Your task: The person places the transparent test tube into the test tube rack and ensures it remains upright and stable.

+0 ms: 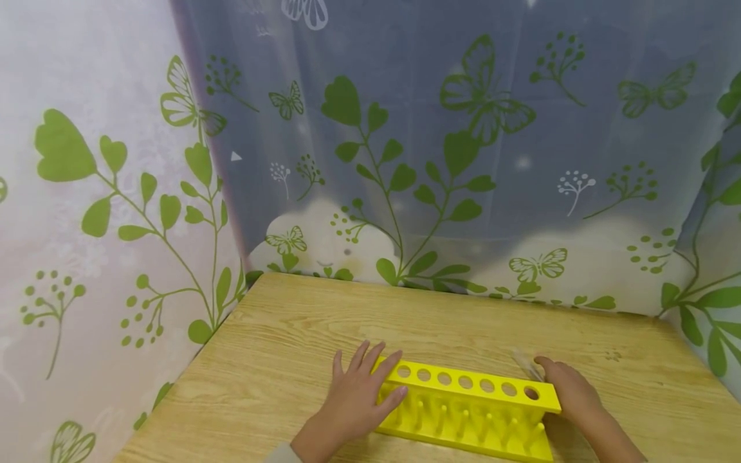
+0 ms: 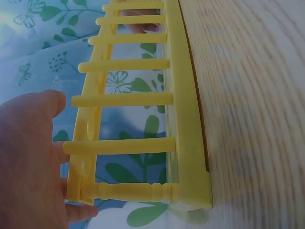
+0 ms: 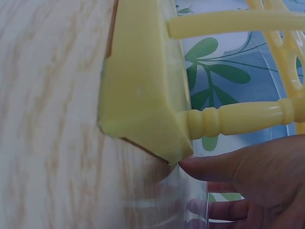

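A yellow test tube rack stands upright on the table, with a row of round holes above and pegs below. My left hand rests at its left end, fingers spread over the top plate and thumb in front. In the left wrist view the thumb appears apart from the rack, with fingers behind the plate. My right hand is beside the rack's right end. It holds a clear test tube, blurred in the head view. In the right wrist view the fingers wrap the tube near the rack's base corner.
The wood-grain table extends behind and left of the rack. A patterned curtain with green leaves and butterflies hangs along the far edge, and a pale patterned sheet borders the left side.
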`<state>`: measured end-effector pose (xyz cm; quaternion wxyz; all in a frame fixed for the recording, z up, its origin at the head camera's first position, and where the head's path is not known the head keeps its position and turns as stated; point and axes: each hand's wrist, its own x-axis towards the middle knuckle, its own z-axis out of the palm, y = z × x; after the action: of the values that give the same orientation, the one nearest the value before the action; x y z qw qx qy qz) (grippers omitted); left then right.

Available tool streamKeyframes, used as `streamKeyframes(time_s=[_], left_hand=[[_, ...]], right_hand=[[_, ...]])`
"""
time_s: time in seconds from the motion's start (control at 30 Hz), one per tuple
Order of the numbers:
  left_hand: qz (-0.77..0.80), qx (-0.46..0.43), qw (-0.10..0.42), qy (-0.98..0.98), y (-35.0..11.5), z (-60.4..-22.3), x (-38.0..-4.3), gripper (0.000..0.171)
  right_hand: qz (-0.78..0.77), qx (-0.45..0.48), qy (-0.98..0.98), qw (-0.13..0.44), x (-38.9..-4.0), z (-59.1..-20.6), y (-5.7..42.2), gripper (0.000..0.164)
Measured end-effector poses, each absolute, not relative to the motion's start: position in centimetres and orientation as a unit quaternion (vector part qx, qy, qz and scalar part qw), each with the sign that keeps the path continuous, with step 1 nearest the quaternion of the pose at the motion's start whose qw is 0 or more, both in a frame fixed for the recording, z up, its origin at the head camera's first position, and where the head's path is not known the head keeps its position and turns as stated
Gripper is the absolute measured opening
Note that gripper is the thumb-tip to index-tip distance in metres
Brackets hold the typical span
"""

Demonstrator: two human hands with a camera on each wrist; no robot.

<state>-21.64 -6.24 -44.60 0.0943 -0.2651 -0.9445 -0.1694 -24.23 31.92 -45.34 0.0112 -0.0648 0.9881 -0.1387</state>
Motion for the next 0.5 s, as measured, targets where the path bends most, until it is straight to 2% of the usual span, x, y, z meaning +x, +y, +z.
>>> streamKeyframes(time_s=[0.27,0.5], left_hand=[[-0.164,-0.275,0.112,-0.941,-6.05,-44.44,-22.11,0.058],[-0.159,-0.278,0.106,-0.942,-5.76,-44.41,-22.52,0.062]], right_hand=[[-0.151,-0.053,0.987,0.034,-24.47,-45.25,31.90,0.064],[-0.141,-0.036,0.988,0.053,-24.65,-45.19,31.72,0.049]])
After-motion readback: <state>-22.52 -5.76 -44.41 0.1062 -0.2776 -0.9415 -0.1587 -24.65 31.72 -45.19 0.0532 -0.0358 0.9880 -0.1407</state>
